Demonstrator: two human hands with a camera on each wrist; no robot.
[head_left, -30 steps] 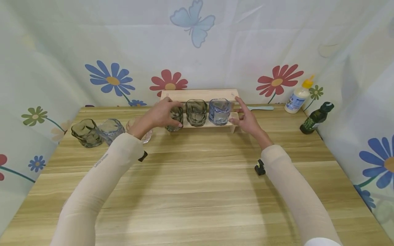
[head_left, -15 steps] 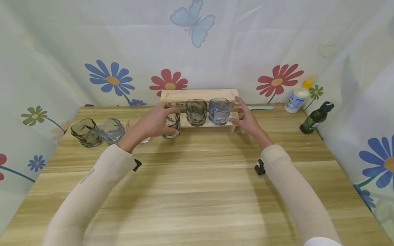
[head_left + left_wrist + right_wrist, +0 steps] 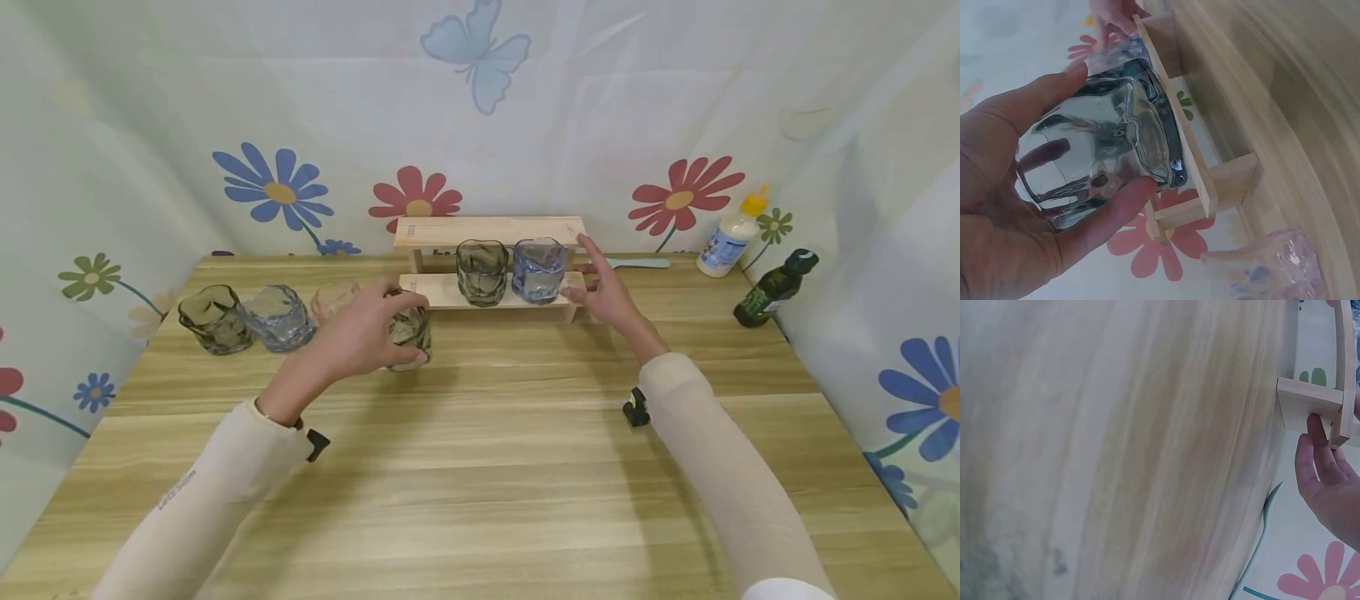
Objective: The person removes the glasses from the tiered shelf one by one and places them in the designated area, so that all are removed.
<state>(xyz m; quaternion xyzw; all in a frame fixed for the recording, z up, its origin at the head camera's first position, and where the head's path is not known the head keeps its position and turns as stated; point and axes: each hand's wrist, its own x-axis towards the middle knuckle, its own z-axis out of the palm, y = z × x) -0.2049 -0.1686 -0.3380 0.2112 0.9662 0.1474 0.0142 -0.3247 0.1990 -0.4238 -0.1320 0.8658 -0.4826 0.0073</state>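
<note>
My left hand (image 3: 354, 335) grips a smoky dark glass tumbler (image 3: 412, 327), fingers and thumb around its sides. In the left wrist view, the same tumbler (image 3: 1097, 144) overlaps the edge of a two-step wooden rack (image 3: 487, 230). On the rack's lower step stand another dark tumbler (image 3: 482, 275) and a blue-tinted one (image 3: 538, 272). At the rack's right end my right hand (image 3: 609, 296) holds on, index finger up by the upper step and thumb at the lower one. From the right wrist, its fingers (image 3: 1319, 447) show against the rack's end leg.
Left of the rack, a dark tumbler (image 3: 216, 320), a blue one (image 3: 279, 318) and a pinkish clear one (image 3: 330, 300), partly behind my left hand, stand on the wood-grain table (image 3: 480, 450). A yellow-capped bottle (image 3: 727, 242), a dark green bottle (image 3: 772, 290) and a pale blue utensil (image 3: 637, 263) are at the right.
My left hand has drawn its tumbler off the lower step, leftward and toward me, out in front of the rack. The right hand has stayed at the rack's end.
</note>
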